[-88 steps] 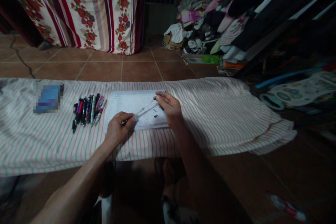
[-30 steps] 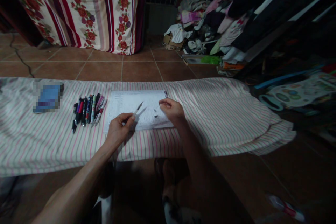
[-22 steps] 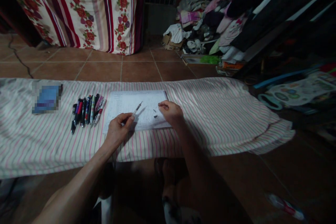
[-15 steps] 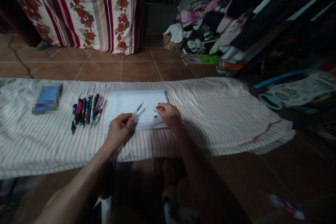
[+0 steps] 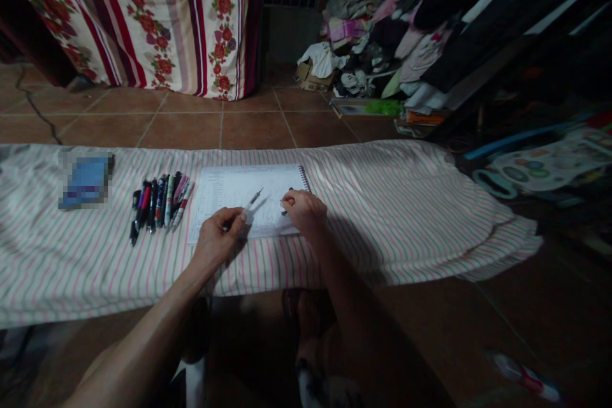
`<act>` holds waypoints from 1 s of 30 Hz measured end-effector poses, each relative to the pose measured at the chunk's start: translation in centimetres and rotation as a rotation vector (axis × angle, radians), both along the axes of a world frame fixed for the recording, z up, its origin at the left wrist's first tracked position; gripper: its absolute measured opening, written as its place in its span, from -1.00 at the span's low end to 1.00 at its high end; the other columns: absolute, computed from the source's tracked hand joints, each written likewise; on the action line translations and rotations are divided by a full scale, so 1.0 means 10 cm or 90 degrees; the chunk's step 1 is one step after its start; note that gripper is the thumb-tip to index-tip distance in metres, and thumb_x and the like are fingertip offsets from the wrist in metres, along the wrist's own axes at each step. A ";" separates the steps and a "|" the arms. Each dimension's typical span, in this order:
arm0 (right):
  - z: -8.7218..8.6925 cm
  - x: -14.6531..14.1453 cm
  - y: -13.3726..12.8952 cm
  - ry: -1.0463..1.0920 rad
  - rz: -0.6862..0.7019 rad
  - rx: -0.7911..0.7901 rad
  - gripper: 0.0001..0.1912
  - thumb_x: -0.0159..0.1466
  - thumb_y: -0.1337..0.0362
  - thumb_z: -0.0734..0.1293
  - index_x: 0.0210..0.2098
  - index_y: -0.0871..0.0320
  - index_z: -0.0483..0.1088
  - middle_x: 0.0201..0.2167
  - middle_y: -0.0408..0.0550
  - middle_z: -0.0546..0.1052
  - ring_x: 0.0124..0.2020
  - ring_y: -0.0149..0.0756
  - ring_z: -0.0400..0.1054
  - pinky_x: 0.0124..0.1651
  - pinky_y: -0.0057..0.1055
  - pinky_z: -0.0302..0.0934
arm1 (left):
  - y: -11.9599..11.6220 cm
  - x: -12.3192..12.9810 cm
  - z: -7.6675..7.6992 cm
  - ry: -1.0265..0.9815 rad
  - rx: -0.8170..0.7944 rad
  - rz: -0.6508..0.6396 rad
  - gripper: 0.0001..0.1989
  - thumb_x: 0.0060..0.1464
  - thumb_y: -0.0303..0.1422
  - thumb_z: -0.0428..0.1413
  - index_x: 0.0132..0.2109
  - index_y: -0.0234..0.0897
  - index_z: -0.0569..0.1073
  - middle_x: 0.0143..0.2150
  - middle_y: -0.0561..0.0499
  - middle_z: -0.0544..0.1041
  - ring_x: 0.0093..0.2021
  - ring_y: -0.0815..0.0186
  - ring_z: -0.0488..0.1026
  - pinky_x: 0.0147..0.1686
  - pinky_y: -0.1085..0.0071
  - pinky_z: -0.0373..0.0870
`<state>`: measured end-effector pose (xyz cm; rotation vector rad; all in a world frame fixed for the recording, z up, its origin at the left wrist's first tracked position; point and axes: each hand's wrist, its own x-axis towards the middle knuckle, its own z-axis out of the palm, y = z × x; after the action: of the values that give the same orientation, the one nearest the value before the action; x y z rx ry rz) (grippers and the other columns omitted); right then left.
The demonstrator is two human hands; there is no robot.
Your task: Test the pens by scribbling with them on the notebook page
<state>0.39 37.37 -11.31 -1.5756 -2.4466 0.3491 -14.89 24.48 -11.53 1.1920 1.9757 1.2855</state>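
Note:
My left hand [image 5: 220, 229] is closed around a pale pen [image 5: 252, 201], whose thin dark front end points up and away to the right. It rests over the lower left of a spiral-bound notebook [image 5: 224, 188]. Over the right part of the page, my right hand [image 5: 306, 209] is pinched, its fingertips on a small dark piece [image 5: 285, 205] too small to name. Another bit of something dark shows behind its fingers. The page carries faint printing or marks, and the pen throws a shadow on it.
A row of several pens [image 5: 160, 204] lies left of the notebook, and a blurred blue object [image 5: 86, 182] farther left. Striped cloth [image 5: 406, 217] covers the table. Beyond are a floral curtain [image 5: 162, 19] and a heap of clothes [image 5: 373, 38]; a bottle [image 5: 526, 376] lies on the floor.
My right hand has lowered slightly, and its fingers have closed in on the small dark piece that lay on the page. My left hand holds the pen almost unmoved.

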 end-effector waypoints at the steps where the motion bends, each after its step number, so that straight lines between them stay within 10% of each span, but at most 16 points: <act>1: 0.00 0.00 0.00 -0.006 -0.002 -0.002 -0.85 0.21 0.21 0.27 -0.29 0.04 0.47 -0.28 -0.12 0.55 -0.24 -0.29 0.38 -0.30 -0.41 0.08 | 0.00 0.00 0.00 -0.001 0.000 0.000 -0.64 -0.03 -0.14 0.07 -0.23 -0.32 0.54 -0.33 -0.05 0.56 -0.32 0.24 0.46 -0.25 0.30 0.37; 15: -0.04 -0.05 0.01 0.119 -0.017 0.064 -0.88 0.18 0.30 0.26 -0.36 0.11 0.45 -0.36 -0.09 0.53 -0.30 -0.31 0.38 -0.28 -0.44 0.11 | 0.00 -0.02 -0.06 -0.007 0.000 -0.001 -0.64 -0.01 -0.14 0.07 -0.21 -0.32 0.53 -0.31 -0.06 0.56 -0.30 0.23 0.46 -0.23 0.30 0.37; 30: -0.01 -0.12 0.08 0.689 0.011 -0.307 -0.83 0.02 0.22 0.32 -0.37 0.12 0.37 -0.58 -0.21 0.45 -0.57 -0.44 0.25 -0.49 -0.49 0.08 | 0.01 0.01 -0.03 0.009 -0.007 0.002 -0.64 -0.03 -0.13 0.07 -0.23 -0.32 0.54 -0.32 -0.06 0.57 -0.32 0.22 0.46 -0.26 0.31 0.37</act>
<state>-0.77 38.18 -11.43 -1.0171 -1.5576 1.4260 -14.80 24.55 -11.85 1.1951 1.9931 1.2700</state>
